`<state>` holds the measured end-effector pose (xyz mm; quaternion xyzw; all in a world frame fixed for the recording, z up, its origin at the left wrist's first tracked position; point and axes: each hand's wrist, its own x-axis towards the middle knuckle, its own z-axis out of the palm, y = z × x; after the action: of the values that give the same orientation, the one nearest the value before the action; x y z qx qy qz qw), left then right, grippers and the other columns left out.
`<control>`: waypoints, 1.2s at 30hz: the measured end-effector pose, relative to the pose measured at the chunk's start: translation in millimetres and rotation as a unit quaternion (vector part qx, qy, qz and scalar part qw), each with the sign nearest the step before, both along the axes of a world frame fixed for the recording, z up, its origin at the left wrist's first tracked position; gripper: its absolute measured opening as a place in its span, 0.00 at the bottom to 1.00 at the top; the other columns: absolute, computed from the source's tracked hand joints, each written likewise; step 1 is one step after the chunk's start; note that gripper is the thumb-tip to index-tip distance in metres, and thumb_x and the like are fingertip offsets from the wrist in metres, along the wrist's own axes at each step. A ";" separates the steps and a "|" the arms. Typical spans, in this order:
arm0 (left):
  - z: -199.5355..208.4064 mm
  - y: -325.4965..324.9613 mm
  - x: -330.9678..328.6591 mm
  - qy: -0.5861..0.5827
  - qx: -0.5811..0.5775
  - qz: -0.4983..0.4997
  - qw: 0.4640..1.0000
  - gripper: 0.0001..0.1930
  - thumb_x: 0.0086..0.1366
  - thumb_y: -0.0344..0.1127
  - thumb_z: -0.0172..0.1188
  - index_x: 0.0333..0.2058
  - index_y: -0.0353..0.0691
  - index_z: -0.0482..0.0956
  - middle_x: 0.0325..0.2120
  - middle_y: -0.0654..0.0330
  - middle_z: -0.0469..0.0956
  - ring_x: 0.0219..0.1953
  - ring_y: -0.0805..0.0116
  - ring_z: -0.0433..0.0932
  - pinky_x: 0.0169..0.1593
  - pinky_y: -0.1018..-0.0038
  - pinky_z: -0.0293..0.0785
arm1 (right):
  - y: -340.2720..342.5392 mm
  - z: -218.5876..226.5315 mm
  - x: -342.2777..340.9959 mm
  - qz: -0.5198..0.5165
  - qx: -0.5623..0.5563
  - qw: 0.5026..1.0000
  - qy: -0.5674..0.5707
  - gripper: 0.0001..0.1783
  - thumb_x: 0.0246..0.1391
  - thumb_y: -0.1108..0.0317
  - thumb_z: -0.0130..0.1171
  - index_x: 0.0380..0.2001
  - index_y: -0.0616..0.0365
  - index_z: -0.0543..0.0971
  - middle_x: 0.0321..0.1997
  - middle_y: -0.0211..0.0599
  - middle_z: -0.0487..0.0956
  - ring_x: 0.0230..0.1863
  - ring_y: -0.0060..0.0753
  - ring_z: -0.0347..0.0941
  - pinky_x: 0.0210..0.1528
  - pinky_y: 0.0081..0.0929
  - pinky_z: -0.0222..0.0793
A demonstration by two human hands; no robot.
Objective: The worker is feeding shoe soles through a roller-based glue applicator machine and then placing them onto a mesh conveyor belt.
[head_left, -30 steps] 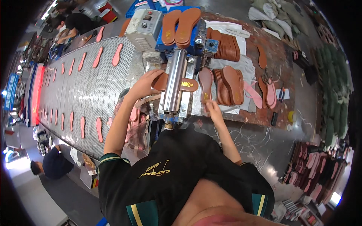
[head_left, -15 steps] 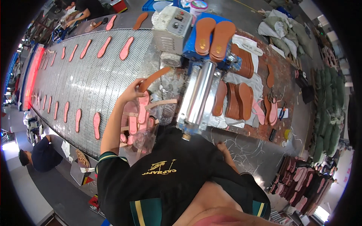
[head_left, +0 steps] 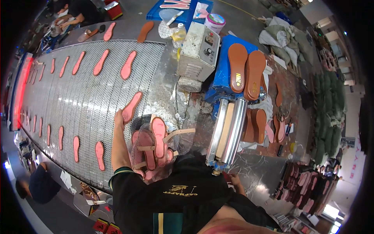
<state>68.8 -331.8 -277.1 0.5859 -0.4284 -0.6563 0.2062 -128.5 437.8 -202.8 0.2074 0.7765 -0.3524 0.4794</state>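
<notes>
My left hand [head_left: 119,117] grips one end of an insole [head_left: 133,106], its pink face showing, over the near right part of the mesh conveyor belt [head_left: 87,97]. Whether the insole touches the mesh, I cannot tell. Just below lie more pink insoles [head_left: 159,134] heaped with clear plastic and tan strips. My right hand [head_left: 235,180] is low beside the end of the metal roller machine [head_left: 227,134]; its fingers are partly hidden and too small to read. Behind the rollers, brown insoles [head_left: 237,68] rest on the machine's blue top.
Pink insoles [head_left: 102,62] lie in two rows along the belt. A grey control box [head_left: 198,50] stands between belt and rollers. Brown insoles [head_left: 259,123] are stacked on the worn table at right, near pliers [head_left: 288,129]. Other people [head_left: 76,13] work at the far left and near left.
My left hand has moved left and down, away from the rollers, to over the belt. The insole in it showed brown before and shows pink now. The whole view has shifted.
</notes>
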 end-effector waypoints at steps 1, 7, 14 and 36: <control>-2.1 -11.5 -8.3 -0.014 -0.037 -0.024 0.999 0.19 0.68 0.44 0.44 0.43 0.34 0.73 0.37 0.57 0.77 0.40 0.65 0.77 0.45 0.70 0.73 | -5.5 12.1 5.8 -0.002 0.005 1.000 -0.002 0.14 0.56 0.64 0.51 0.44 0.56 0.73 0.30 0.36 0.77 0.26 0.31 0.75 0.24 0.31 0.70; -20.3 -57.8 -115.0 0.223 0.074 -0.043 0.971 0.17 0.67 0.43 0.44 0.44 0.37 0.73 0.39 0.57 0.78 0.39 0.66 0.78 0.43 0.69 0.76 | -14.8 39.9 48.2 -0.063 0.043 0.996 -0.046 0.13 0.57 0.63 0.49 0.44 0.56 0.74 0.31 0.38 0.78 0.27 0.31 0.75 0.26 0.28 0.69; -28.9 -69.5 -207.2 0.147 0.043 -0.098 0.983 0.20 0.65 0.42 0.50 0.49 0.33 0.70 0.39 0.56 0.77 0.39 0.67 0.77 0.41 0.72 0.75 | -32.0 36.4 78.9 -0.009 0.058 0.998 0.037 0.13 0.54 0.72 0.48 0.41 0.64 0.77 0.31 0.32 0.77 0.31 0.24 0.70 0.33 0.23 0.65; -69.7 -38.8 -219.3 -0.216 -0.254 -0.254 0.908 0.18 0.54 0.42 0.56 0.36 0.32 0.80 0.29 0.48 0.80 0.30 0.59 0.78 0.36 0.66 0.72 | 6.4 15.0 38.3 0.012 0.018 0.957 0.288 0.13 0.56 0.64 0.51 0.26 0.62 0.78 0.18 0.33 0.75 0.21 0.24 0.72 0.20 0.25 0.68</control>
<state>-150.5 -370.5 -346.8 0.5123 -0.7492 -0.4128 0.0768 -90.2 444.2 -187.7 0.0964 0.8902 -0.3777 0.2355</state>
